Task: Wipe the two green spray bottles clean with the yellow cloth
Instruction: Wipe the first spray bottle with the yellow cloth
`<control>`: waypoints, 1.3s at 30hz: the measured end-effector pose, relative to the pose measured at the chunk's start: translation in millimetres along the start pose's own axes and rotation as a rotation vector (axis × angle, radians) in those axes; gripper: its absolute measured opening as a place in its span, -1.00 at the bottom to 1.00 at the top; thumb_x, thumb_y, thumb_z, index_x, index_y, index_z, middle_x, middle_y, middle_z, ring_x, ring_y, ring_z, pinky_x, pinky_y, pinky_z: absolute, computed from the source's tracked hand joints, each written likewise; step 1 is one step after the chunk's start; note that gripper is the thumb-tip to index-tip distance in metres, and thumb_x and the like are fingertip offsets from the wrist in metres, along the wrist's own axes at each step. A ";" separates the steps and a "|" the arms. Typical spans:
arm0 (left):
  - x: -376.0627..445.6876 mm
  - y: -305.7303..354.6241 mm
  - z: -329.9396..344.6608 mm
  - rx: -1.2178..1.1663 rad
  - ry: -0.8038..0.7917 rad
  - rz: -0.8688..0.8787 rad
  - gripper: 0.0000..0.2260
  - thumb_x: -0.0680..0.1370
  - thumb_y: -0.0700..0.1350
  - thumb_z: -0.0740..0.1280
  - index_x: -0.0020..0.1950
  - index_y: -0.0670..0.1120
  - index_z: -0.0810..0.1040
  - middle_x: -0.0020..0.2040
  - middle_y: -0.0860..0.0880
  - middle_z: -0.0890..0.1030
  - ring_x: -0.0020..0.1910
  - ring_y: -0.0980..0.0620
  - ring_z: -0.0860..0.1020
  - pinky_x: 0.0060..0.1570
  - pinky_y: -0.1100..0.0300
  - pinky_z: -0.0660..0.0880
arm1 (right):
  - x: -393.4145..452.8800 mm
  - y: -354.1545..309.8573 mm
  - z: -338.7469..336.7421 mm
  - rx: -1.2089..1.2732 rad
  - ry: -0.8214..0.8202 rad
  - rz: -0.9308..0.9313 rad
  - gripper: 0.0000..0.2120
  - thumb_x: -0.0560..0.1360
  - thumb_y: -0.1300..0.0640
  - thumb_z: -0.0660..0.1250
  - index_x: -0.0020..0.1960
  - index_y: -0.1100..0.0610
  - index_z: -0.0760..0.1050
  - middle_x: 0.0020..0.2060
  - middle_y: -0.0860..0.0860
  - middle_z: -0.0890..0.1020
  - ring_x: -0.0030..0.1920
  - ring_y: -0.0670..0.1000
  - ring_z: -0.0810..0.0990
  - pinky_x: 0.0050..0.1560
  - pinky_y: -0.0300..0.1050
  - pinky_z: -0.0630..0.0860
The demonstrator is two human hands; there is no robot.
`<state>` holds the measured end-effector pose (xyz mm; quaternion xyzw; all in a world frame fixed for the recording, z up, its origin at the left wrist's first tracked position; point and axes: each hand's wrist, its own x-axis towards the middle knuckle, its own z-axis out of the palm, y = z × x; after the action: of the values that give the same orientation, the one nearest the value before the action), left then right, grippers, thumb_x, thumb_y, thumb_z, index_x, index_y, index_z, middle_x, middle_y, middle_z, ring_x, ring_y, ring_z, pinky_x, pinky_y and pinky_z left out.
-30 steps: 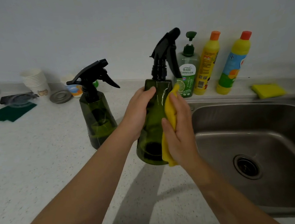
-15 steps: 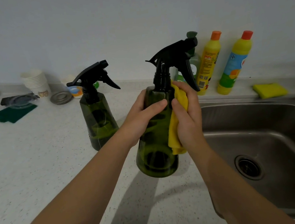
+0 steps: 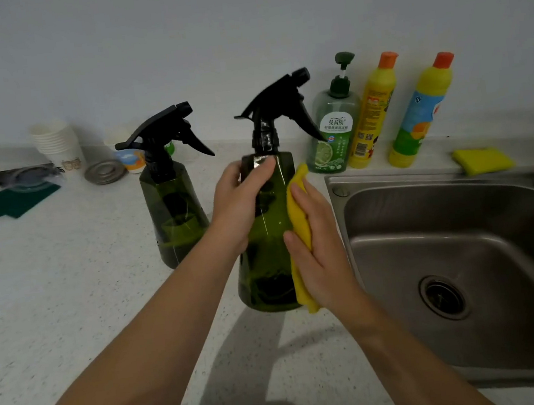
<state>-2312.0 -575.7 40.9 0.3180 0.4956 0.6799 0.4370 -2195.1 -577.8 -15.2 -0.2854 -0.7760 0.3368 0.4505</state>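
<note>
With the left hand [image 3: 242, 205] clamped round the shoulder of the raised dark-green translucent plastic spray bottle [image 3: 268, 236], the right hand [image 3: 318, 246] — pressing the folded yellow cloth [image 3: 298, 225] flat against its side — would best wipe in long overlapping strokes, turning the bottle between passes.

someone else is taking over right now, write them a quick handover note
Left hand grips the held spray bottle near its shoulder, above the counter.
Right hand presses the yellow cloth flat against that bottle's right side.
Second spray bottle stands on the counter to the left, untouched by either hand.
Left to do: finish wiping this bottle, then do the second.
</note>
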 end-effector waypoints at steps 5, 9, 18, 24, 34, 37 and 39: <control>2.6 7.4 7.1 0.011 0.086 0.051 -0.76 0.45 -0.02 0.34 0.04 -0.09 0.45 -0.09 -0.07 0.57 -0.14 -0.01 0.58 -0.11 0.11 0.56 | -12.6 2.3 6.8 -0.029 0.036 0.055 -0.53 0.46 -0.04 0.07 0.33 -0.09 0.03 0.35 -0.03 0.17 0.34 -0.27 0.11 0.34 -0.47 0.04; -2.9 6.0 16.7 0.055 -0.028 -0.008 -0.64 0.49 0.03 0.26 0.20 -0.15 0.41 -0.05 -0.08 0.57 -0.10 0.01 0.58 -0.11 0.16 0.55 | 8.0 -0.1 5.7 -0.061 0.152 0.055 -0.45 0.43 -0.05 0.13 0.34 -0.05 -0.01 0.32 0.03 0.20 0.34 -0.11 0.15 0.32 -0.41 0.07; -5.7 16.4 -4.3 0.138 -0.251 0.070 -0.84 0.46 -0.23 0.29 -0.03 0.00 0.52 -0.10 0.04 0.60 -0.25 0.24 0.62 -0.25 0.38 0.54 | 25.6 -5.6 -9.9 0.211 0.184 0.064 -0.51 0.41 0.09 0.20 0.25 -0.21 0.10 0.19 -0.33 0.27 0.23 -0.32 0.29 0.27 -0.39 0.26; -6.4 10.4 -4.9 0.063 -0.335 0.039 -0.76 0.45 -0.17 0.28 0.02 0.13 0.42 -0.03 0.04 0.57 -0.14 0.16 0.60 -0.14 0.27 0.58 | 32.3 -13.1 -12.4 0.294 0.163 0.068 -0.57 0.41 0.09 0.18 0.25 -0.10 0.19 0.15 -0.24 0.36 0.13 -0.37 0.37 0.16 -0.44 0.35; -6.2 5.8 1.2 0.068 -0.248 0.084 -0.80 0.48 -0.12 0.28 0.05 0.10 0.43 -0.07 0.08 0.57 -0.18 0.22 0.60 -0.23 0.34 0.53 | 62.2 -22.4 -16.2 0.098 0.246 -0.101 -0.72 0.46 0.09 0.13 0.17 0.04 0.29 0.07 -0.20 0.36 0.09 -0.39 0.33 0.14 -0.50 0.24; -4.7 0.7 -0.5 0.004 -0.169 0.043 -0.88 0.48 -0.13 0.28 -0.02 0.06 0.49 -0.13 0.05 0.59 -0.18 0.14 0.59 -0.22 0.28 0.53 | 57.9 -19.6 -9.6 0.028 0.184 -0.147 -0.67 0.46 0.06 0.10 0.22 0.06 0.27 0.18 -0.10 0.35 0.22 -0.26 0.31 0.26 -0.40 0.21; -3.8 -2.4 -2.7 -0.019 -0.125 0.011 -0.91 0.49 -0.12 0.27 -0.04 0.03 0.50 -0.17 0.05 0.59 -0.19 0.12 0.59 -0.23 0.27 0.53 | 49.9 -17.1 -5.3 -0.004 0.118 -0.123 -0.63 0.47 0.04 0.10 0.27 0.02 0.22 0.27 -0.05 0.29 0.30 -0.20 0.23 0.31 -0.40 0.14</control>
<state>-2312.1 -579.9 37.8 0.3586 0.4592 0.6657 0.4663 -2214.3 -549.7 25.4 -0.2575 -0.7648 0.2893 0.5148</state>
